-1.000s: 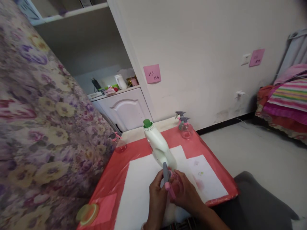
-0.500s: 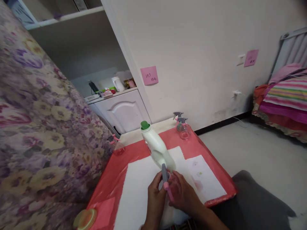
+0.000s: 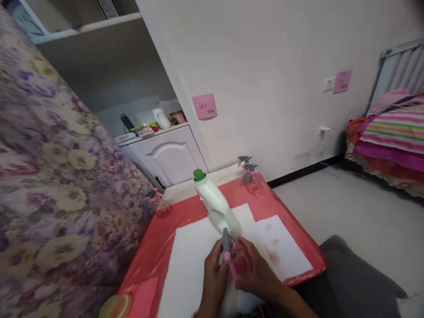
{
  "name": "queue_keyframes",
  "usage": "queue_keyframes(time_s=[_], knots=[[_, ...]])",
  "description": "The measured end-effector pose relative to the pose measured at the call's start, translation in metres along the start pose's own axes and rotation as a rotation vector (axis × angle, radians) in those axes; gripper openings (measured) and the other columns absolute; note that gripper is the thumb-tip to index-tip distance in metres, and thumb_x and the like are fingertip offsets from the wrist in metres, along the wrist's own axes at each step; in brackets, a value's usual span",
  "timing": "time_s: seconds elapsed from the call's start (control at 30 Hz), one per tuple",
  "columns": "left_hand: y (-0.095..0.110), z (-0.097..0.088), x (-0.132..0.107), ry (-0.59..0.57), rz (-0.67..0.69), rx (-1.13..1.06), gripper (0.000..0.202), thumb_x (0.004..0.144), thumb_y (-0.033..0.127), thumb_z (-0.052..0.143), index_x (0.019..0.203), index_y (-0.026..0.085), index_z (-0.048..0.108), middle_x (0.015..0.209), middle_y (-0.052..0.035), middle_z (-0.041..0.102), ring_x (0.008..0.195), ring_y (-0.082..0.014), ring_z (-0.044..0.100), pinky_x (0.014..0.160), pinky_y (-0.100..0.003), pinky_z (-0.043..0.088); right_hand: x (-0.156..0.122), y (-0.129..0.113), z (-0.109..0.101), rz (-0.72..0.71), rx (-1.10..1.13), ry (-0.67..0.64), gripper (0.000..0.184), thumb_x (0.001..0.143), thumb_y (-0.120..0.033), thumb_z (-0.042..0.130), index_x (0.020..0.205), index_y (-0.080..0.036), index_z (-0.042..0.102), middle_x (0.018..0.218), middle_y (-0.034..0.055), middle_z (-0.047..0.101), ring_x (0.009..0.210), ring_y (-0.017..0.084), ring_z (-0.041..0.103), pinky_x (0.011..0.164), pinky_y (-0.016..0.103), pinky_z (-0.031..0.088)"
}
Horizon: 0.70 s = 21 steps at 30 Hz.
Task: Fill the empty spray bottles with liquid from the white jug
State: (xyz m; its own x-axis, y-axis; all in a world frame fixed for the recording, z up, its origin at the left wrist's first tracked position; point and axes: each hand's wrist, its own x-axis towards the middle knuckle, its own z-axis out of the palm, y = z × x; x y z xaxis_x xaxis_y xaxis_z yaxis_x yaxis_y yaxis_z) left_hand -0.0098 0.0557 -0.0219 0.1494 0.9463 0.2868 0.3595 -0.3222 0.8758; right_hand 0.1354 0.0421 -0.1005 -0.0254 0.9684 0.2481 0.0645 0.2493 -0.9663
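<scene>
Both hands busy, I can see that much from here. Left hand (image 3: 214, 268) closed on the head of a spray bottle (image 3: 242, 261), thumb and fingers at the grey and pink top. Right hand (image 3: 260, 273) wrapped round the clear pinkish body. Bottle is tilted, held low at the near side of the table (image 3: 155, 236), over a big white sheet (image 3: 188, 249); can't tell if its base touches anything.

Just beyond the hands: large white jug (image 3: 217, 204), green piece (image 3: 199, 175) in its mouth, lower end on the sheet. Can't tell if the spray head touches it.

Right of the hands, a smaller paper (image 3: 283, 247) with pink stains and a green spot. Far right corner, two more spray bottles close together, a front one (image 3: 254, 185) and a back one (image 3: 244, 161). Another spray bottle (image 3: 163, 208) at the far left, by the flowered curtain (image 3: 73, 194). Near left, pink paper (image 3: 145, 295) with a round yellowish lid (image 3: 116, 306) beside it. Red cover on the table, pale strip at the back. Pink note (image 3: 204, 106) on the wall behind.
</scene>
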Motion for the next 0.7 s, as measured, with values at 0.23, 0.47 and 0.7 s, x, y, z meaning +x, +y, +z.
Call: queue_keyframes(time_s=[0.23, 0.47, 0.7], knots=[[-0.007, 0.007, -0.004, 0.026, 0.007, -0.048, 0.042, 0.089, 0.046, 0.055, 0.120, 0.019, 0.065, 0.111, -0.0089, 0.073, 0.101, -0.0247, 0.068, 0.087, -0.037, 0.056, 0.019, -0.038, -0.032, -0.162, 0.065, -0.030, 0.029, 0.087, -0.034, 0.061, 0.114, -0.026, 0.063, 0.115, 0.0069, 0.061, 0.111, 0.024, 0.057, 0.095, 0.039, 0.046], [0.002, 0.007, -0.007, 0.052, 0.038, -0.014, 0.047, 0.090, 0.053, 0.050, 0.121, 0.021, 0.066, 0.110, -0.0091, 0.075, 0.098, -0.0245, 0.070, 0.084, -0.035, 0.058, 0.038, -0.068, -0.017, -0.120, 0.125, -0.055, 0.025, 0.071, -0.017, 0.070, 0.096, -0.023, 0.069, 0.094, 0.0013, 0.059, 0.088, 0.019, 0.057, 0.080, 0.031, 0.045], [0.004, 0.005, -0.011, 0.007, 0.032, 0.066, 0.046, 0.095, 0.047, 0.043, 0.131, 0.022, 0.058, 0.124, -0.0099, 0.070, 0.108, -0.0240, 0.068, 0.089, -0.035, 0.057, 0.040, -0.071, -0.011, -0.085, 0.127, -0.018, 0.025, 0.064, -0.006, 0.062, 0.084, -0.021, 0.068, 0.089, 0.0007, 0.058, 0.083, 0.018, 0.058, 0.077, 0.029, 0.046]])
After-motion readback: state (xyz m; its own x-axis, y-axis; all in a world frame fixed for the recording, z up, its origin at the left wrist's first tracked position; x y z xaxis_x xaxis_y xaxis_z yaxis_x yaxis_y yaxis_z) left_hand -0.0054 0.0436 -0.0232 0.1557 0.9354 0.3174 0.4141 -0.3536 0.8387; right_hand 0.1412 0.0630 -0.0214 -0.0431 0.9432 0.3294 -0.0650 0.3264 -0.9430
